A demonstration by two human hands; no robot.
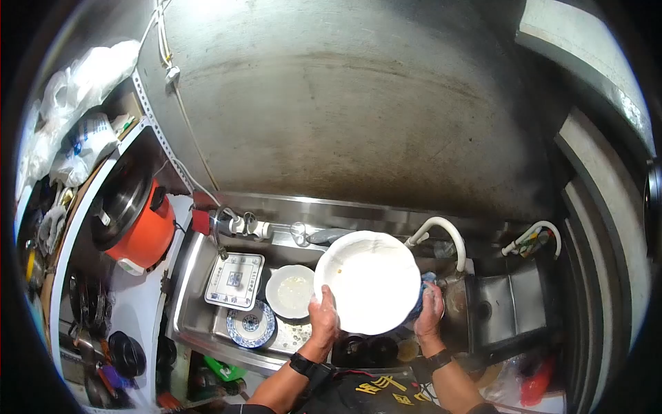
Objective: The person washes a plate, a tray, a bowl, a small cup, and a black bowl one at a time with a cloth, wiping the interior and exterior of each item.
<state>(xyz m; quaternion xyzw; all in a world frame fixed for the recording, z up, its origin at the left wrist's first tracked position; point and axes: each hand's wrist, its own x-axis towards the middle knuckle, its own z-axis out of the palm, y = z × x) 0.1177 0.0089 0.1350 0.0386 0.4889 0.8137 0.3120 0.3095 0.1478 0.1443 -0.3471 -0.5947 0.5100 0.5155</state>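
Note:
A large round white bowl [369,283] is held tilted over the sink, its inside facing me. My left hand [323,319] grips its lower left rim, thumb at the edge and fingers hidden beneath. At the right rim, my right hand [430,310] is closed around a crumpled blue cloth [427,279] pressed against the bowl's side. Left of the bowl, a smaller white bowl [289,291] with bits of residue sits in the sink [186,303]. Near it lie a square patterned plate [234,279] and a round blue-and-white plate [250,326].
A curved white faucet [441,228] rises behind the large bowl, and a second faucet [534,238] stands over a small basin [517,300] at right. On the left shelf [141,310] are an orange pot [148,234] and a black bowl [127,353]. Dark round dishes [383,350] lie below the large bowl.

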